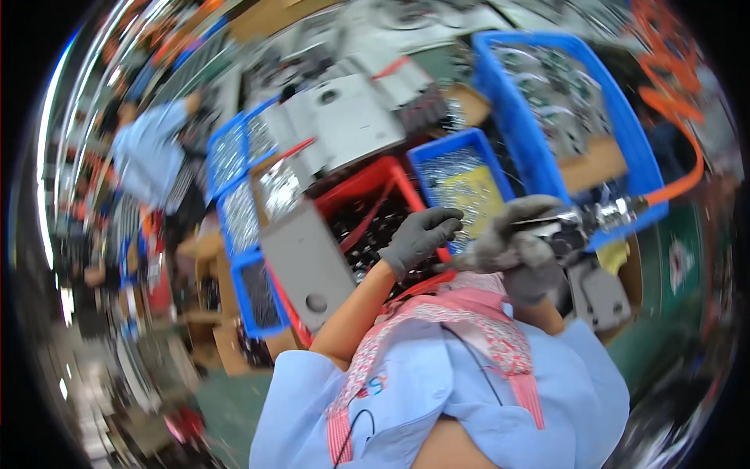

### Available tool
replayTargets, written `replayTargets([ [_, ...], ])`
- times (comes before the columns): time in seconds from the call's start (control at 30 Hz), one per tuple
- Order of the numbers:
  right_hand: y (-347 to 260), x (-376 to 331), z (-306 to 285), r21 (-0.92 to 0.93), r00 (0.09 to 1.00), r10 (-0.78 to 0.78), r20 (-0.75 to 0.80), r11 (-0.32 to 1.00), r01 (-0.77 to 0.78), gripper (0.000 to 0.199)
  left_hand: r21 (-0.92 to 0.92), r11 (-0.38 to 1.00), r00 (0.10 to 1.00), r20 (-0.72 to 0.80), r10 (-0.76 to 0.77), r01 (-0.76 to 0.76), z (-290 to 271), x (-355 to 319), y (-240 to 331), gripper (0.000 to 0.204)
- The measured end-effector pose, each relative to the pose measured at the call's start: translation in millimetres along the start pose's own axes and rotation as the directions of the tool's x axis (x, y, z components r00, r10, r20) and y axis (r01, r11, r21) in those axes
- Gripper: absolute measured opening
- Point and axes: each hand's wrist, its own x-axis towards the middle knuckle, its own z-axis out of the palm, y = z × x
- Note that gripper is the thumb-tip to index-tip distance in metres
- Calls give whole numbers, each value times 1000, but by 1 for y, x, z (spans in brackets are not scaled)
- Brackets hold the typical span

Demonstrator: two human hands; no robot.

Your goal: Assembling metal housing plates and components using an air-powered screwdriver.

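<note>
My left hand (422, 241), in a grey glove, hovers over a red bin (388, 173) of small black parts. Its fingers are bent together, and what they hold, if anything, is too small to make out. To the right, my gloved right hand (522, 246) is wrapped round a silver air tool (569, 231), whose orange hose (676, 187) runs off to the right. Just beyond both hands lies a blue tray (449, 147) of small shiny metal pieces, like screws, with a yellow sheet (469, 199) among them.
A grey flat panel (305, 262) leans across the red bin's left side. Beyond are stacked grey metal panels (351, 117). A large blue crate (519, 117) of metal parts stands right; several blue bins (238, 215) line the left. Another person (152, 148) works far left.
</note>
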Motion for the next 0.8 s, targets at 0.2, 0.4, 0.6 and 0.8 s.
replayTargets([
  [0.2,23,18,-18,-191,976,-79,-201,981,40,24,340,940,525,-803,282,15,-106,-92,-53,25],
  [0.4,40,17,-29,-273,979,113,-167,949,-156,16,532,391,190,-741,644,751,-183,-155,-64,50],
  [0.6,42,22,-15,-281,961,231,-151,922,-266,12,602,383,356,-760,545,701,-223,-128,-80,25],
  [0.8,32,31,-44,-292,941,270,-203,901,-321,21,824,393,471,-559,682,409,-216,-134,-27,11],
])
